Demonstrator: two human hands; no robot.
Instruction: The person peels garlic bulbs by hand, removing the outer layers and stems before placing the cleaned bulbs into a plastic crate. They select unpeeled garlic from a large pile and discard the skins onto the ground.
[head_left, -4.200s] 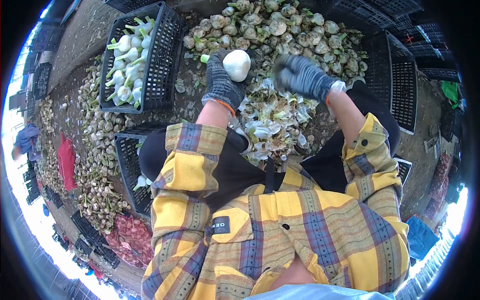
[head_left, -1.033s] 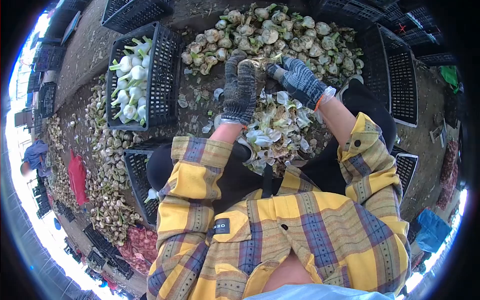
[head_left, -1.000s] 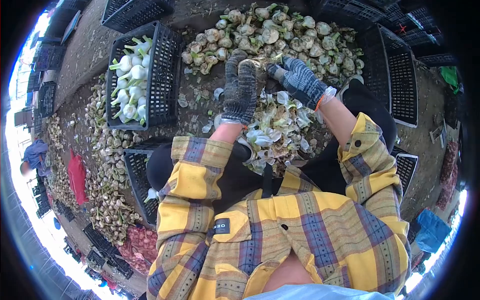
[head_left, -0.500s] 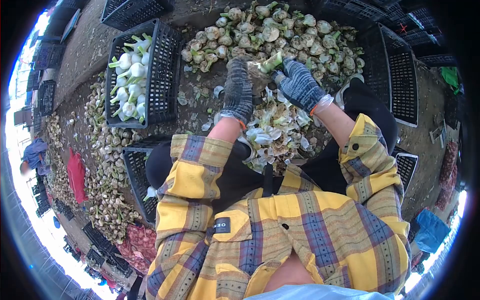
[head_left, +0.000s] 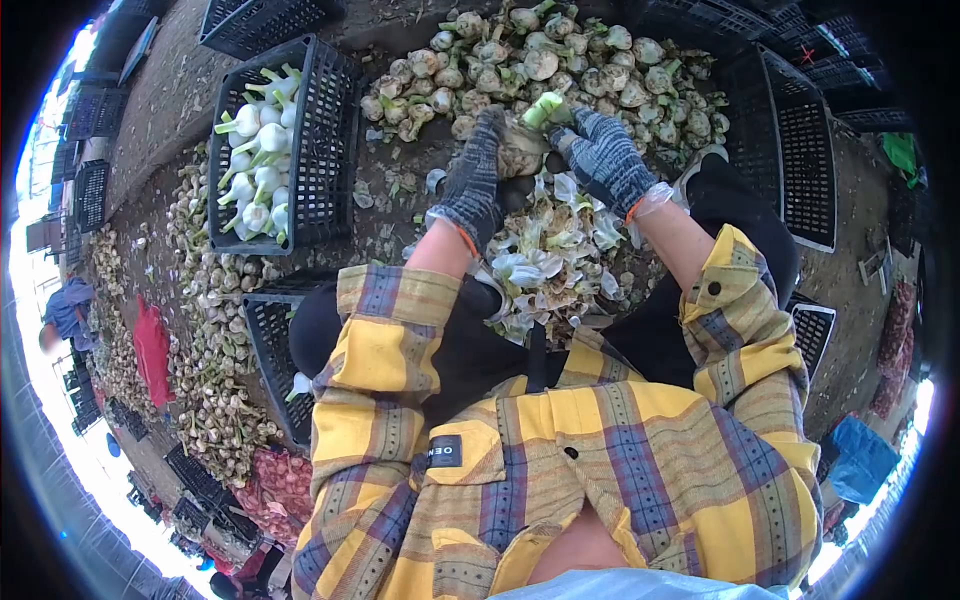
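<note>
Both my hands wear grey knitted gloves. My left hand grips a dirty, unpeeled garlic bulb with a green stem stub pointing up. My right hand touches the bulb from the right, fingers at its stem end. Below the hands lies a heap of white peeled skins. Beyond them spreads a pile of unpeeled garlic bulbs. To the left stands a black plastic crate holding clean white bulbs.
Another black crate sits by my left knee, and empty black crates stand at the right. More garlic lies in a long row on the dirt floor at left, beside red mesh sacks. A person in blue crouches far left.
A clean white bulb was in my left hand 4.2 s ago; now it holds a dirty one. Over the last second both hands lifted the bulb slightly and its green stem turned upward.
</note>
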